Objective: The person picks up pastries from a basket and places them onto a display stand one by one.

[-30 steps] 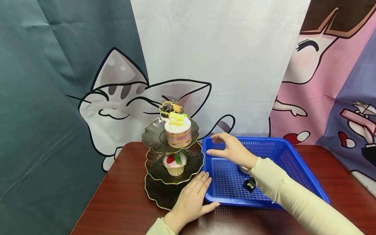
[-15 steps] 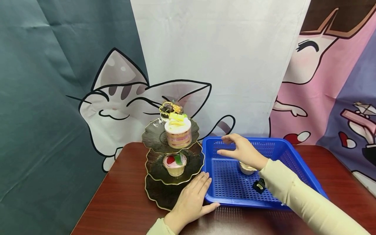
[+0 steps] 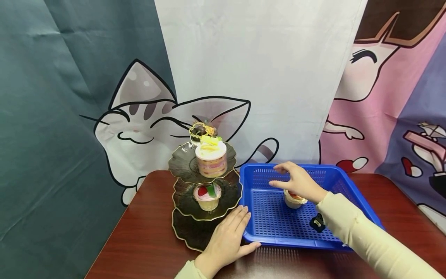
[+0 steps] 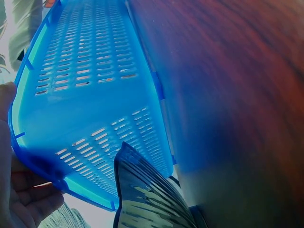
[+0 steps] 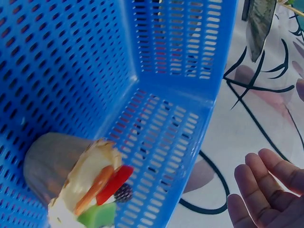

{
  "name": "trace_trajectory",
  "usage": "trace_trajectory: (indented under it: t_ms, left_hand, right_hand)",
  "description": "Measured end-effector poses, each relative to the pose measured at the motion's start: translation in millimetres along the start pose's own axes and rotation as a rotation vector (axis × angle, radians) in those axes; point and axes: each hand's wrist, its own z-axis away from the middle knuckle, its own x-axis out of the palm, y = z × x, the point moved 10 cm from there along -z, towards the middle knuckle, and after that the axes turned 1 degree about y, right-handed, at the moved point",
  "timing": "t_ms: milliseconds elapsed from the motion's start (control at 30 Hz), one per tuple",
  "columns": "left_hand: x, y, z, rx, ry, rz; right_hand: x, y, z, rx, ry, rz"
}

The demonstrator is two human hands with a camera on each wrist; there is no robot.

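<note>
My right hand hovers over the blue plastic basket, thumb and fingers spread with nothing between them. Below it in the basket stands a cupcake, partly hidden by the hand. In the right wrist view this cupcake shows cream with red, orange and green fruit pieces and a dark berry. My left hand rests on the basket's near left corner, fingers extended along the left rim and thumb along the front. The left wrist view catches its fingers at the rim's edge.
Left of the basket, a tiered stand of dark gold-edged plates bears a layered cake cup, a chocolate-topped dessert behind it, and a pink cupcake lower down. A printed curtain hangs behind the brown table.
My right hand has moved rightward over the basket, away from the stand, uncovering more of the cupcake. My left hand keeps its place at the corner.
</note>
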Motion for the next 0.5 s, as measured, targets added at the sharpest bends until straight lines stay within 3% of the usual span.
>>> trace_trajectory:
  t_ms: [500]
  left_hand:
    - [1.1,0.2,0.7,0.004,0.002,-0.009]
  right_hand:
    - [-3,41,7.5,0.061,-0.045,0.025]
